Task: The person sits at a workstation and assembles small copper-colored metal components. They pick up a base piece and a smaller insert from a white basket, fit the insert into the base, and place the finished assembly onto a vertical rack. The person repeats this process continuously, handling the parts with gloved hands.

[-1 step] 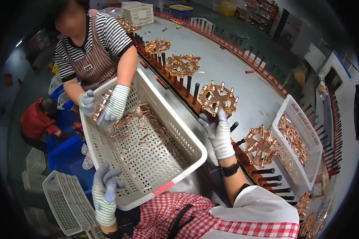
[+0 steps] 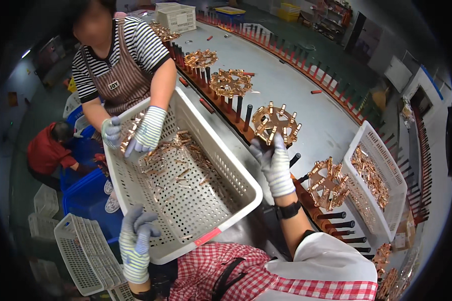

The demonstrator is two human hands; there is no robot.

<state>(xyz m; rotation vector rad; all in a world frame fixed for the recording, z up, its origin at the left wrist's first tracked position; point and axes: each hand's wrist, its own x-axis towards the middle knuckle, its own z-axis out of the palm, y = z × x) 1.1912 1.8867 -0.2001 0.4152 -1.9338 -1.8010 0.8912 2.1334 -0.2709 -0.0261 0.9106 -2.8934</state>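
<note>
My right hand (image 2: 276,168), in a striped glove, is at the near edge of a copper-coloured wheel-shaped rack (image 2: 273,119) that carries short tubular fittings around its rim. Thumb and fingers close on that edge; the fingertips are partly hidden. My left hand (image 2: 137,241), gloved too, is beside the near left corner of a light grey perforated crate (image 2: 238,175). Its fingers are loosely bent and apart, with nothing in them. Loose copper fittings (image 2: 183,145) lie in the crate. Across it, a co-worker's gloved hands (image 2: 145,131) hold several fittings over the far end.
More wheel racks (image 2: 231,83) stand along the row of dark upright posts (image 2: 248,116). At right, another wheel rack (image 2: 328,184) is beside a white crate (image 2: 371,128) full of fittings. Stacked crates (image 2: 88,251) and blue tubs (image 2: 93,193) are at left, near a person in red (image 2: 47,150).
</note>
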